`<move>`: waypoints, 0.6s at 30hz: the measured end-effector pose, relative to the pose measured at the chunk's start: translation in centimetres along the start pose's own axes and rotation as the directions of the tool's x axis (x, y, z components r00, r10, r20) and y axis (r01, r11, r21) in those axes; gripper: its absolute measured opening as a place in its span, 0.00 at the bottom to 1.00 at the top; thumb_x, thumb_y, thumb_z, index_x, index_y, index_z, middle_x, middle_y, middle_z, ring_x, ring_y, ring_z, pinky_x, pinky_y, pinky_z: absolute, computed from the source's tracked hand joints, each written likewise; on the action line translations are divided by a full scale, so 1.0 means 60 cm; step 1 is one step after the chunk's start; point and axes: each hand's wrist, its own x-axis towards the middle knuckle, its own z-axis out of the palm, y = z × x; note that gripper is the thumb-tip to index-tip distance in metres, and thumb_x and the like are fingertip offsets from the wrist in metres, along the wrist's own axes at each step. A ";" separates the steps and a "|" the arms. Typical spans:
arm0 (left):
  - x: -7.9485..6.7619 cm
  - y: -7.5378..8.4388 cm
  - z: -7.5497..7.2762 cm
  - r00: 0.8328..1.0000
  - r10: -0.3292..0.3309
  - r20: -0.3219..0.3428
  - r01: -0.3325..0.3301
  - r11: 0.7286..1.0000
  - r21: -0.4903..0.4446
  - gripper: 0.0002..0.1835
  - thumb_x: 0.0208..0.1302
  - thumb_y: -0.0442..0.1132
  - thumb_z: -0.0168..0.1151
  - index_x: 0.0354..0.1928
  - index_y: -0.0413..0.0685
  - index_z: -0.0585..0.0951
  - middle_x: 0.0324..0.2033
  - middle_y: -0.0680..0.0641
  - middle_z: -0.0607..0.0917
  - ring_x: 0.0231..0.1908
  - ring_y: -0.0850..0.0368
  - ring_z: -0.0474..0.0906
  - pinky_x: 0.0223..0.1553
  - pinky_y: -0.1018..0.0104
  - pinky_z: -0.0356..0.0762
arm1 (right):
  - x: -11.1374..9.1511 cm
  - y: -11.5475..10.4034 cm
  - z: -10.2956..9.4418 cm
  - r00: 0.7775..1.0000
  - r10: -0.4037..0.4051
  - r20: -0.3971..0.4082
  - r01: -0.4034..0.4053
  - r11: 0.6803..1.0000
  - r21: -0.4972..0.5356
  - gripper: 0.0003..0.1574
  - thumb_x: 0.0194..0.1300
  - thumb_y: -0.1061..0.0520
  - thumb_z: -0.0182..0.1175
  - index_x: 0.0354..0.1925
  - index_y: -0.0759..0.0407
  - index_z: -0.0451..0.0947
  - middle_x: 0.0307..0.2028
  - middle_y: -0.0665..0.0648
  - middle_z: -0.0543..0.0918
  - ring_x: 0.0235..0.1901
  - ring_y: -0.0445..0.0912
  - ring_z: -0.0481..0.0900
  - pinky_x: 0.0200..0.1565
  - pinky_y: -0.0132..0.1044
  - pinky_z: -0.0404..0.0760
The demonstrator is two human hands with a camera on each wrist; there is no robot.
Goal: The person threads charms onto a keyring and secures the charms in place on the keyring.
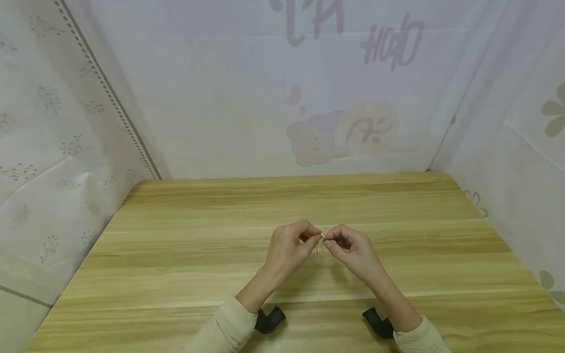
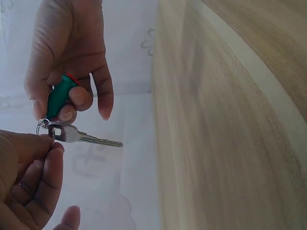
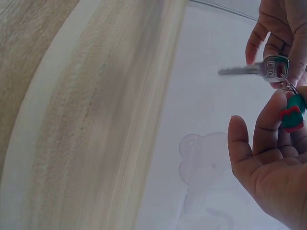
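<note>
My left hand (image 1: pixel 289 246) and right hand (image 1: pixel 354 251) meet above the table, fingertips close together. Between them hangs a silver key (image 2: pixel 72 133) on a metal key ring (image 2: pixel 52 139). The left thumb and fingers pinch the ring, seen at the lower left of the left wrist view. A small green fob with red trim (image 2: pixel 59 97) is gripped in the right fingers. In the right wrist view the key (image 3: pixel 273 68) points left, its toothed blade away from the hands, and the fob (image 3: pixel 293 113) shows a red end. The exact link of fob and ring is partly hidden.
Both hands are over a wood-grain table (image 1: pixel 198 211). White patterned cloth (image 1: pixel 220 98) surrounds it at the back and sides. Two black curved objects (image 1: pixel 270 320) show beside the forearms near the front.
</note>
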 end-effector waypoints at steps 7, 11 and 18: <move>0.001 -0.001 0.004 0.988 0.155 0.003 -0.154 0.982 0.114 0.05 0.52 0.31 0.69 0.30 0.47 0.83 0.25 0.54 0.86 0.26 0.65 0.80 0.33 0.74 0.77 | -0.001 0.001 0.002 1.000 0.022 -0.017 -0.022 1.000 -0.019 0.02 0.62 0.65 0.58 0.32 0.62 0.76 0.29 0.57 0.78 0.29 0.40 0.73 0.32 0.31 0.73; 0.002 -0.002 0.005 0.960 0.278 -0.023 -0.270 0.947 0.171 0.06 0.51 0.31 0.71 0.29 0.49 0.83 0.27 0.55 0.86 0.29 0.65 0.81 0.46 0.65 0.77 | -0.002 -0.001 0.002 0.999 0.034 -0.013 -0.035 0.999 -0.018 0.02 0.62 0.65 0.57 0.32 0.61 0.76 0.31 0.63 0.79 0.30 0.41 0.75 0.34 0.32 0.74; 0.000 0.002 0.003 0.982 0.188 -0.028 -0.183 0.976 0.114 0.06 0.50 0.28 0.70 0.27 0.48 0.84 0.24 0.54 0.86 0.26 0.65 0.81 0.38 0.70 0.79 | -0.002 0.000 0.002 0.999 0.031 -0.013 -0.031 0.999 -0.012 0.01 0.62 0.65 0.58 0.33 0.62 0.76 0.31 0.61 0.79 0.30 0.41 0.74 0.33 0.31 0.73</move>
